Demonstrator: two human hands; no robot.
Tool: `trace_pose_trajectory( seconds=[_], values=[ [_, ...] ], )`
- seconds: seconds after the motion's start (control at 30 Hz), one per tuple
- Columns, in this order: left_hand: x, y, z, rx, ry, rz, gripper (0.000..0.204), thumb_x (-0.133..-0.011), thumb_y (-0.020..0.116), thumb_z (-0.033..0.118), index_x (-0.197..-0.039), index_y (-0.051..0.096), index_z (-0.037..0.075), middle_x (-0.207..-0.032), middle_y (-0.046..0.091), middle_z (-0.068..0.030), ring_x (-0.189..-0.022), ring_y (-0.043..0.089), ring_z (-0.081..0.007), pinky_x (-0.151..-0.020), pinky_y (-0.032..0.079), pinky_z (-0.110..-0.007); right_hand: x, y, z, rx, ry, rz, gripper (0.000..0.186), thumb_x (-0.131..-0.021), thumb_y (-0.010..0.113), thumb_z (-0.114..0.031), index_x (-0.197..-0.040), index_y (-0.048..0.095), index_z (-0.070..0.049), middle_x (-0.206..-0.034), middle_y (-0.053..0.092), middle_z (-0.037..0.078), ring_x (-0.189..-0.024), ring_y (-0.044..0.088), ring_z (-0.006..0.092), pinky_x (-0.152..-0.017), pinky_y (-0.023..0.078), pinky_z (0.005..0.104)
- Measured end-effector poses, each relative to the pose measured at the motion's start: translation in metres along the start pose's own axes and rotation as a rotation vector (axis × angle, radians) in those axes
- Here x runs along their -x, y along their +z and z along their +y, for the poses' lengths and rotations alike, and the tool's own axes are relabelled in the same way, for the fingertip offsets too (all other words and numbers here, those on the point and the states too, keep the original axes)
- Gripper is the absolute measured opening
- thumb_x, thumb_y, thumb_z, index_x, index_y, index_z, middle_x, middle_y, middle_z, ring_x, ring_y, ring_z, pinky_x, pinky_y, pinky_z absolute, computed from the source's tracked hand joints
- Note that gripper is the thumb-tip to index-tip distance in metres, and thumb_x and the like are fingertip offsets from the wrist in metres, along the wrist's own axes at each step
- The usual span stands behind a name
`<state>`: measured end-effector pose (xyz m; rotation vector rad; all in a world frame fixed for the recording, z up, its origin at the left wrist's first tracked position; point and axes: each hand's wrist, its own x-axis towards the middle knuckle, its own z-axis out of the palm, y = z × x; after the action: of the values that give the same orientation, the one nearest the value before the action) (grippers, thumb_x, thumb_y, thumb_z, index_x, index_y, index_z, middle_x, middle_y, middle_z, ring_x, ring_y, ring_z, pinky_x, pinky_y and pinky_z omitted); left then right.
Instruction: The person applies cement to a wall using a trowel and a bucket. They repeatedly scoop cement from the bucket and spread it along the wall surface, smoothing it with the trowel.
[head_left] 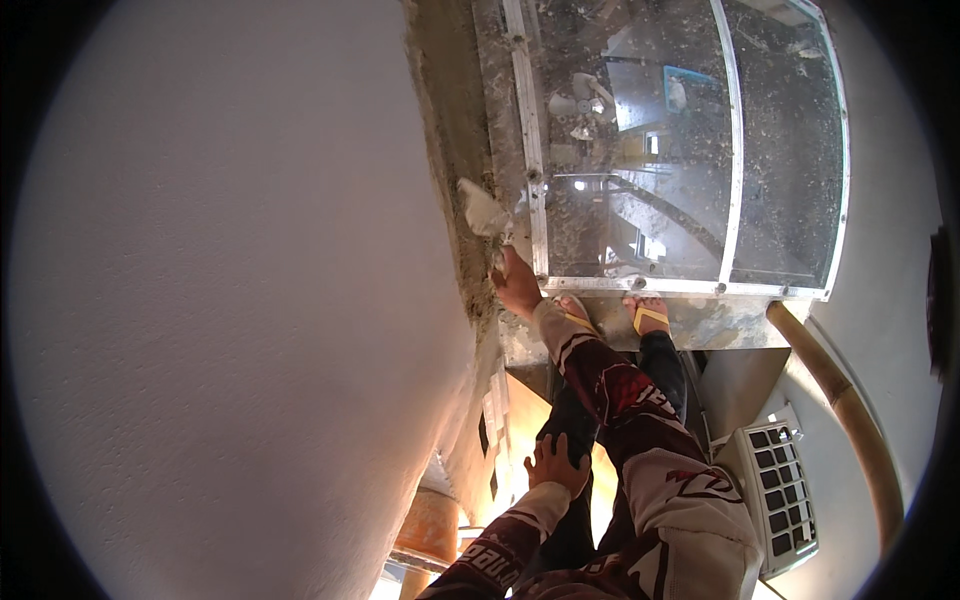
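My right hand is closed on a putty knife, whose pale blade lies against a rough grey mortar strip running along the foot of the white wall. Just right of the strip is a dusty glass panel in a pale metal frame. My left hand rests below, fingers spread, on the dark trouser leg at my thigh or knee. My feet in yellow flip-flops stand on a narrow ledge at the panel's near edge.
A bamboo pole slopes down on the right beside a pale unit with a square grille. Below the ledge are gaps with bright light and an orange object at lower left. A dark long shape hangs at the far right.
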<state>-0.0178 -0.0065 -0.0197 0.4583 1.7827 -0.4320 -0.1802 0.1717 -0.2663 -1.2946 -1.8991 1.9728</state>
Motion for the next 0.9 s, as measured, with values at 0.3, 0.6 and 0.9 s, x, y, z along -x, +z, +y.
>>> trace_pose_trajectory(
  seconds=[0.3,0.6,0.9],
  values=[
    [0.003,0.002,0.001,-0.005,0.004,-0.017,0.075,-0.084,0.053,0.052,-0.145,0.034,0.013,-0.15,0.03,-0.0185,-0.14,0.025,-0.0337,-0.11,0.021,-0.056,-0.076,-0.007,-0.031,0.105,0.017,0.084,0.051,-0.085,0.062,-0.013,-0.13,0.042,-0.002,-0.122,0.054,0.026,-0.114,0.052,0.0433,-0.093,0.044,0.0463],
    [0.004,0.009,0.003,-0.03,-0.008,-0.029,0.075,-0.084,0.052,0.052,-0.145,0.033,0.013,-0.152,0.026,-0.0187,-0.141,0.024,-0.0348,-0.11,0.02,-0.057,0.01,0.015,0.003,-0.042,0.065,-0.136,0.04,-0.088,0.057,-0.007,-0.124,0.04,-0.001,-0.115,0.053,0.029,-0.111,0.053,0.0434,-0.09,0.043,0.044],
    [0.006,0.012,0.007,-0.026,-0.028,-0.041,0.076,-0.084,0.052,0.053,-0.146,0.032,0.013,-0.153,0.026,-0.0186,-0.142,0.022,-0.0342,-0.11,0.019,-0.057,0.02,0.012,0.0,-0.048,0.137,-0.048,0.05,-0.085,0.06,-0.013,-0.128,0.039,0.001,-0.119,0.054,0.029,-0.115,0.051,0.0437,-0.095,0.042,0.0461]
  ],
)
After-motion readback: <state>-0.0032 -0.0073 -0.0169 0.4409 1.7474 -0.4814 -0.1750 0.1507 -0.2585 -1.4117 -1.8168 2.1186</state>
